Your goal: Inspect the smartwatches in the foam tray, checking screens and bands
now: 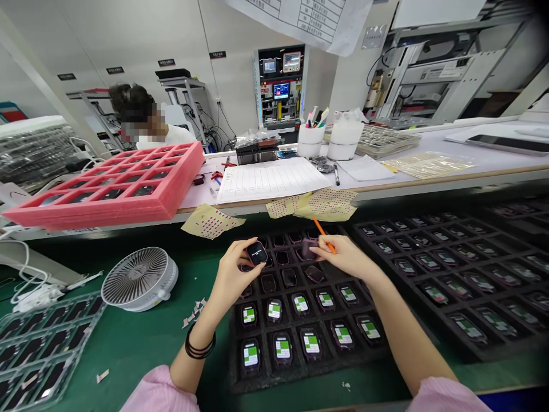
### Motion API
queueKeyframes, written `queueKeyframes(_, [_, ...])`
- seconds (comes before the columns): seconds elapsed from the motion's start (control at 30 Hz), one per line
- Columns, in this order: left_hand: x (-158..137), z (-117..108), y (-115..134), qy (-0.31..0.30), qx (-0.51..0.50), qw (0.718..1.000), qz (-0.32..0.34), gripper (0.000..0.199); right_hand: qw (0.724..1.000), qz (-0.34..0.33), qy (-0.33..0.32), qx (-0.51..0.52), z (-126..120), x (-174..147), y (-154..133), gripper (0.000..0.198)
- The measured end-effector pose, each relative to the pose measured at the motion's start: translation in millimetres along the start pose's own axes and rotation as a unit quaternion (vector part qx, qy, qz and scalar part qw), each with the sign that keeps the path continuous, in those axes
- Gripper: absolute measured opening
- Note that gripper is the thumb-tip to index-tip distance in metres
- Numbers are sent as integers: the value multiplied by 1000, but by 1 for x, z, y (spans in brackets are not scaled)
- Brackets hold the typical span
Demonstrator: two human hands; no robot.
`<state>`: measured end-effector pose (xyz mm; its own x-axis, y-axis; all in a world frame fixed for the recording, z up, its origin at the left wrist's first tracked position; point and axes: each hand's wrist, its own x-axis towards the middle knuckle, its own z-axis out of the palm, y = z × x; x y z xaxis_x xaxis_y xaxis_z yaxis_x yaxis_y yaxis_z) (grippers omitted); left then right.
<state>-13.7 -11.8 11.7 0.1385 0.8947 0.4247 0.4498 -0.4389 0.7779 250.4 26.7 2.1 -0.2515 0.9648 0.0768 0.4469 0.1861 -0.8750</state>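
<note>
My left hand (pixel 234 269) grips a square smartwatch body (pixel 257 253) by its edges, its dark screen showing small white text. In my right hand (pixel 343 257) an orange stick (pixel 322 232), perhaps a pen or tweezers, lies between the fingers. The same fingertips pinch a dark purple watch body (pixel 307 250) over the far side of a black foam tray (pixel 302 375). Nearer rows of that tray hold watches with lit green-and-white screens, such as this watch (pixel 311 342); watches in the farther rows have dark screens.
A second black tray (pixel 429 306) of watches lies at right. To the left are a white fan (pixel 139 280) and a clear tray (pixel 64 372) of dark parts. A pink foam tray (pixel 171 197), paper sheet (pixel 270 180) and pen cup (pixel 311 140) occupy the shelf. A person (pixel 143 117) is beyond.
</note>
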Motion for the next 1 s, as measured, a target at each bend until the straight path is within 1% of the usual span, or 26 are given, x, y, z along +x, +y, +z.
queueKeyframes(0.03, [0, 0, 1, 0, -7, 1000, 1, 43, 994, 35, -9, -99, -11, 3, 7, 40])
queueKeyframes(0.07, [0, -1, 1, -1, -13, 1000, 2, 43, 979, 91, -34, -179, -19, 6, 14, 38])
queueKeyframes(0.13, [-1, -1, 2, -3, -23, 1000, 2, 44, 962, 147, -73, -219, -28, 11, 25, 38])
queueKeyframes(0.23, [-1, -1, 4, -5, -38, 999, -2, 44, 945, 202, -150, -208, -27, 17, 36, 37])
queueKeyframes(0.3, [-1, -3, 5, -8, -52, 999, -11, 45, 936, 226, -182, -198, -25, 18, 40, 35])
queueKeyframes(0.37, [-1, -4, 7, -20, -76, 996, -38, 47, 930, 246, -192, -193, -24, 19, 44, 34])
queueKeyframes(0.43, [-1, -5, 8, -42, -113, 990, -80, 52, 925, 265, -194, -192, -25, 19, 47, 33])
queueKeyframes(0.57, [2, -6, 8, -78, -218, 962, -145, 55, 920, 284, -185, -198, -28, 19, 50, 32])
queueKeyframes(0.67, [3, -4, 8, -87, -299, 930, -197, 54, 926, 267, -168, -206, -32, 15, 42, 33])
queueKeyframes(0.73, [3, 0, 9, -89, -329, 913, -223, 55, 941, 225, -152, -203, -36, 9, 30, 33])
queueKeyframes(0.77, [3, 2, 10, -90, -333, 911, -226, 55, 953, 190, -144, -189, -37, 6, 23, 33])
queueKeyframes(0.83, [1, 7, 12, -96, -323, 916, -218, 55, 981, 90, -127, -112, -37, -2, 8, 33])
queueKeyframes(0.87, [0, 10, 13, -98, -314, 920, -212, 54, 989, 47, -120, -72, -36, -6, 1, 37])
queueKeyframes(0.93, [-3, 15, 14, -97, -298, 927, -204, 48, 995, -15, -102, -9, -30, -13, -12, 49])
queueKeyframes(1.0, [-6, 19, 14, -88, -277, 936, -197, 41, 995, -56, -78, 34, -22, -19, -20, 56])
